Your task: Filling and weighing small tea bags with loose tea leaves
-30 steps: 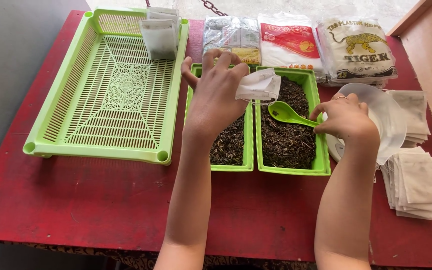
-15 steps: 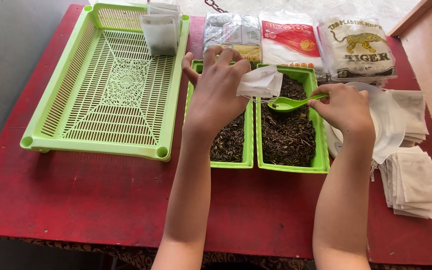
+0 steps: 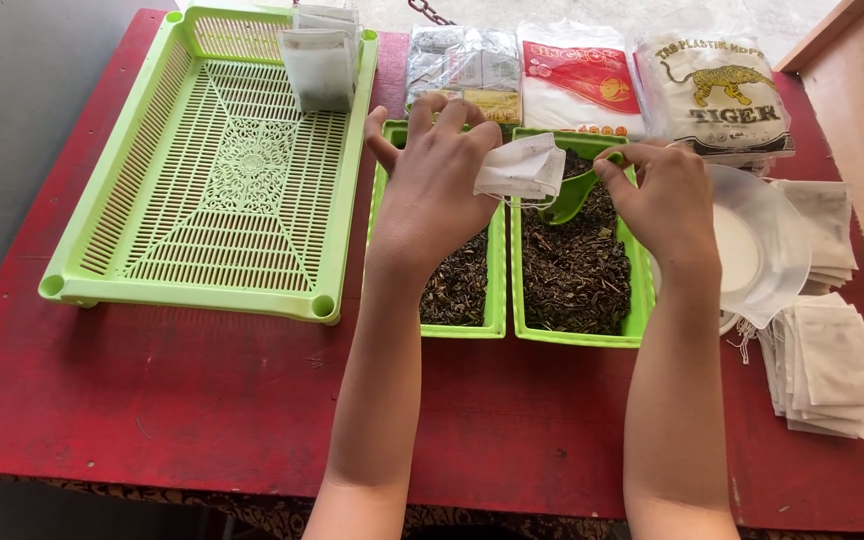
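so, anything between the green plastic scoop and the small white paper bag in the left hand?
Nothing visible. The green plastic scoop, held by the right hand, sits right at the lower edge of the small white paper bag pinched in the left hand, above the green tray of loose tea.

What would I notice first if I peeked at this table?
Probably the two hands in the middle: the left hand holds a small white paper bag while the right hand tips a green scoop to it, above green trays of dark loose tea. At the left sits a big bright green basket tray on the red table.
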